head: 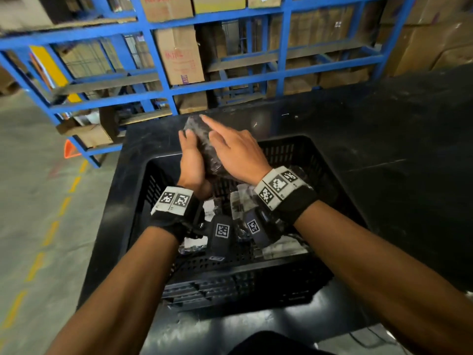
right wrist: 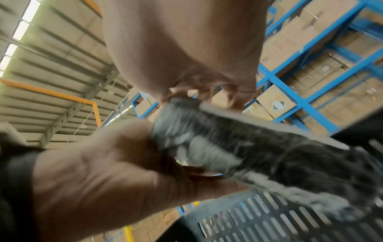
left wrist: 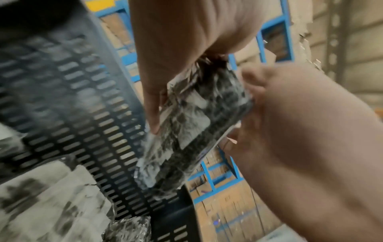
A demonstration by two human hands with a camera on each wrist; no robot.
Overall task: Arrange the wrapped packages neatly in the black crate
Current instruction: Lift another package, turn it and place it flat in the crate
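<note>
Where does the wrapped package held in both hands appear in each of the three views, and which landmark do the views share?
Head: wrapped package upper centre, between left hand and right hand, above the far rim of the black crate.
Left wrist: centre, running diagonally.
Right wrist: centre to lower right, blurred.
Shared landmark: the crate's slotted wall; blue shelving too.
</note>
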